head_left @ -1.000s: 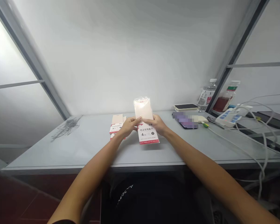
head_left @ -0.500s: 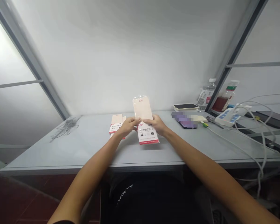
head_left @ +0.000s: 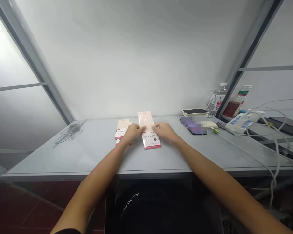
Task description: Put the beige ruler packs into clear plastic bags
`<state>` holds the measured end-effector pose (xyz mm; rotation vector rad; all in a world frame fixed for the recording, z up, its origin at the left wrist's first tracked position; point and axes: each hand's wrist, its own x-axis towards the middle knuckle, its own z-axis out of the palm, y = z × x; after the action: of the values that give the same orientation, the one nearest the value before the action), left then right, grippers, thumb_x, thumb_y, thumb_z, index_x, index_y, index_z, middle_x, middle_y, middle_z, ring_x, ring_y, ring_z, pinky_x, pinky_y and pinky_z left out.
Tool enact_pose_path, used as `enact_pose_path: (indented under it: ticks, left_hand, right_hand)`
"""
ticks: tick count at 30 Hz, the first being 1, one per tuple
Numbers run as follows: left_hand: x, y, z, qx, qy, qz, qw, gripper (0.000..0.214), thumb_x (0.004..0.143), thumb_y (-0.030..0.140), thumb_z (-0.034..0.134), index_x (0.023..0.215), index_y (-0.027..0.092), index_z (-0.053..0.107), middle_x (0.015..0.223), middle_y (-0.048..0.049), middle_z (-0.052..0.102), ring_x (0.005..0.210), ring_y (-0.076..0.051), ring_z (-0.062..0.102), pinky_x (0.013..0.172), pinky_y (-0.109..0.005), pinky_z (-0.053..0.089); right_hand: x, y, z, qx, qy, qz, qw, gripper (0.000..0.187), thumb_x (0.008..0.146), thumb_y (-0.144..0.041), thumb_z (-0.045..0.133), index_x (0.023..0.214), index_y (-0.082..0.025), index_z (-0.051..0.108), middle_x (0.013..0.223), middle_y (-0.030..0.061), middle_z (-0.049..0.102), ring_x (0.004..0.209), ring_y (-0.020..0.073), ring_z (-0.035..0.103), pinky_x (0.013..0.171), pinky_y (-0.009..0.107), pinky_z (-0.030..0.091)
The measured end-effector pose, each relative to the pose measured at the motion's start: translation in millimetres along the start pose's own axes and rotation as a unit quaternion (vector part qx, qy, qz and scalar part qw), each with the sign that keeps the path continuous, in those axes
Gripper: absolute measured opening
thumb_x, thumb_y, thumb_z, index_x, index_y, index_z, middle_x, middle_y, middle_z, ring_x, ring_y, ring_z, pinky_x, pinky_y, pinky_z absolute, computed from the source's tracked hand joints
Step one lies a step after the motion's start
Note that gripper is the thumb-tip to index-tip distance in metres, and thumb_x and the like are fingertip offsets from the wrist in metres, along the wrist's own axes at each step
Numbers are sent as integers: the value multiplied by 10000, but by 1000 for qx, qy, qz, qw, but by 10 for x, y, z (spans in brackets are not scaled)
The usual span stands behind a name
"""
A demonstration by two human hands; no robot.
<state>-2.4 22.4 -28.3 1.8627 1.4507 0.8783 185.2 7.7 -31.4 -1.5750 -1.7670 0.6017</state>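
Observation:
Both my hands hold a long flat packet in clear plastic, pale pink above and white with a red edge below. It lies low, almost flat on the grey table. My left hand pinches its left edge, fingers closed. My right hand grips its right edge, fingers closed. Just left of my left hand lie more packets of the same kind in a small pile.
To the right sit a blurred dark phone, a second phone on a pale stand, two bottles, and a power strip with white cables running toward the table's right edge. A tangle of thin wire lies far left.
The packet stood raised and tilted toward me before. Both hands have lowered it until it lies nearly flat on the table.

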Motion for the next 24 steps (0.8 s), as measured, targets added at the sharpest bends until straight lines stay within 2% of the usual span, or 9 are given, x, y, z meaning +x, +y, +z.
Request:
enact_pose_path:
  ticks: [3,6,9,11,13,16,19,24]
  left_hand:
    - [48,-104,5,92,28,-42,994,520,595,592,648,419,215,336,430,-19,397,508,-217,504,530,-302,299]
    - [94,-112,-42,129,69,-48,988,483,605,628,615,496,216,387,546,-71,492,713,-309,569,616,-335,337]
    - [119,-67,-200,205,126,-62,969,468,632,652,566,712,194,511,813,-139,591,927,-349,542,710,-369,357]
    - [123,-62,-340,257,141,-104,950,577,617,669,559,899,166,530,1003,-192,575,1034,-375,492,737,-395,367]
    - [123,-97,-465,274,134,-158,939,721,500,661,652,968,127,533,1073,-245,545,1070,-423,458,736,-423,376]
    - [129,-183,-574,313,76,-253,912,867,389,650,708,1053,122,528,1147,-242,521,1081,-411,462,745,-422,394]
    - [139,-240,-613,331,55,-275,901,918,371,682,688,1088,131,527,1189,-238,508,1096,-404,461,726,-411,412]
    - [141,-258,-694,320,64,-294,898,935,337,702,682,1075,149,525,1206,-249,507,1069,-414,475,720,-434,424]
  right_hand:
    - [37,53,-56,-152,57,14,987,281,829,-418,450,789,-196,618,820,89,659,790,246,603,656,335,421]
    - [82,122,-127,-241,70,55,966,319,822,-414,471,965,-161,605,1025,147,610,988,284,541,767,361,404]
    - [113,214,-204,-298,63,120,945,541,769,-542,501,1063,-93,572,1140,216,530,1109,337,451,849,413,365]
    - [131,277,-251,-309,47,158,937,662,709,-641,506,1046,-76,584,1162,233,509,1128,359,429,857,428,358]
    - [153,331,-286,-312,32,173,934,705,660,-697,509,993,-83,610,1149,231,522,1123,368,434,847,428,364]
    - [189,387,-309,-307,18,170,936,706,620,-720,523,948,-101,617,1051,205,586,1053,351,502,816,417,384]
    - [213,411,-308,-292,11,170,941,700,591,-704,567,951,-105,600,973,187,622,979,331,560,776,397,406]
    - [218,405,-289,-283,51,170,943,802,542,-674,634,1070,-81,520,1059,221,590,1014,333,556,778,384,418]
